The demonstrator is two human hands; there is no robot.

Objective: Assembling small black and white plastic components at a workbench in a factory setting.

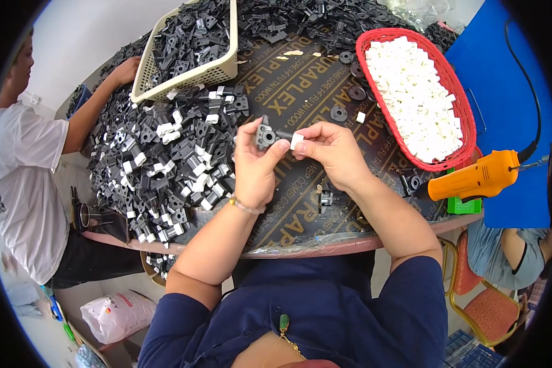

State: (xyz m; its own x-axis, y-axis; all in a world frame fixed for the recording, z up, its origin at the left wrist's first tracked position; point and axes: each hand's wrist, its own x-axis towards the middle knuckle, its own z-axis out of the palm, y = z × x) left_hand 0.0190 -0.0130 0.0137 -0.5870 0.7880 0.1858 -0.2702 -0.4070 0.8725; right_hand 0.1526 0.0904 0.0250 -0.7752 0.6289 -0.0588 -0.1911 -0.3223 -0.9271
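Observation:
In front of me, over the middle of the table, my left hand [256,165] pinches a black plastic bracket [267,135] with a round hole in its plate. My right hand [332,153] grips a small white plastic cap [296,141] between thumb and fingers. The cap sits against the end of the bracket's stem; whether it is fully on, I cannot tell. To the left of my hands lies a heap of black brackets with white caps [190,156]. At the upper right, a red basket [469,126] is full of loose white caps [414,98].
A cream basket [224,70] of black brackets stands at the upper left, a co-worker's hand [126,70] beside it. Several black discs [338,114] and a stray white cap [361,117] lie right of my hands. An orange corded power tool [472,176] rests at the right.

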